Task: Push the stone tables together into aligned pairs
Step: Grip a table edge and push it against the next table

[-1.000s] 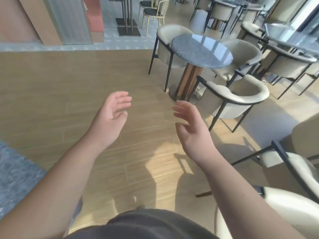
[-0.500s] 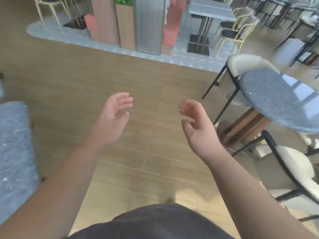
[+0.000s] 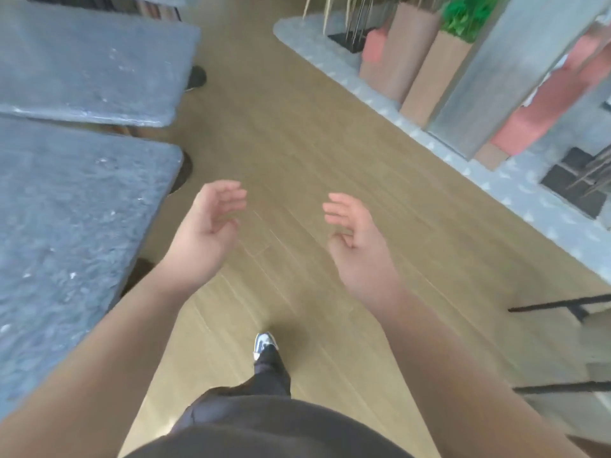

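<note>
Wooden floor [image 3: 297, 133] runs ahead; two grey stone tables [image 3: 76, 206] sit at my nine and ten o'clock, a narrow gap between them. My left hand [image 3: 208, 236] and right hand [image 3: 358, 246] hover spread, holding nothing.

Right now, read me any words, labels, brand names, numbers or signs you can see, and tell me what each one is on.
None can be read.
The two grey stone tables, near and far: only pale flecks, no writing.
The shoe: a light pattern, too blurred to tell if it is a logo.
The planter boxes and the pillar: plain surfaces, no label or sign.
Left hand and right hand: both empty.
</note>
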A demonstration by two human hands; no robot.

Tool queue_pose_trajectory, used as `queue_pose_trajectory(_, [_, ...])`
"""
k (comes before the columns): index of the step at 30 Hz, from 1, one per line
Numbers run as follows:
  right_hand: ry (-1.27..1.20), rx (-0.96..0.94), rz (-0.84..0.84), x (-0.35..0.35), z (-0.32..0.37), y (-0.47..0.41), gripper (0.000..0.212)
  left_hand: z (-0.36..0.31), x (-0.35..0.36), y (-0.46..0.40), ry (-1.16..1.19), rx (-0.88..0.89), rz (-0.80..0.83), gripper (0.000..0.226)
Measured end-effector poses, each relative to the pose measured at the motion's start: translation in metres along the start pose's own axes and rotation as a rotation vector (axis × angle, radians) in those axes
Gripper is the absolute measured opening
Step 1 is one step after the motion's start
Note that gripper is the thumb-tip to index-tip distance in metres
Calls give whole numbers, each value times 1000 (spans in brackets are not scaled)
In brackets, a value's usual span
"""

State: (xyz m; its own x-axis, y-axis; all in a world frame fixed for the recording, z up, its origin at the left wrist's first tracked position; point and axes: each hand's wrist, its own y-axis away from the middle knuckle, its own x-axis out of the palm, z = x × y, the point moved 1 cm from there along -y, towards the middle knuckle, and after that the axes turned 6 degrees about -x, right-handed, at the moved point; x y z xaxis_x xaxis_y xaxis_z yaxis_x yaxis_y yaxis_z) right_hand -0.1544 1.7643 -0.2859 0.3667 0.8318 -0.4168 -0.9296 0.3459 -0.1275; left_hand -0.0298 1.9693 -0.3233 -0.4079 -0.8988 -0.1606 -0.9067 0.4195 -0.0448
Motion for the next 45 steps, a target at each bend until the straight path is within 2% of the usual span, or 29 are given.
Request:
queue_pose_trajectory(10, [-29,-40,255,64,-26,-242,53,24,-67,-176,-78,-163,-307,56])
queue_pose_trajectory(19, [-101,-114,513,118,-70,-403,52,51,-81,-262,-33,-278,-578,48])
queue_pose_trajectory(27, [-72,-287,947,153,-93,-530,52,86,-66,-331,105,-409,-1014,46])
queue_pose_trajectory(31, [-31,-295,1089,176,-107,-571,52,102,-47,-354,221,-517,-1136,45])
queue_pose_trajectory(33, [-31,-215,1139,196,-114,-584,50,110,-40,-358,327,-571,-1213,39])
queue_pose_trajectory(36, [-79,14,1203,232,-126,-598,42,134,-32,-363,547,-637,-1339,38])
queue_pose_trajectory(39, [-123,384,1217,271,-141,-605,32,170,-28,-371,941,-619,-1461,39])
queue_pose_trajectory(42, [-185,728,1179,315,-152,-608,34,211,-34,-382,1346,-538,-1500,32])
queue_pose_trajectory(45, [-177,914,1148,359,-163,-608,34,245,-51,-390,1627,-460,-1569,55])
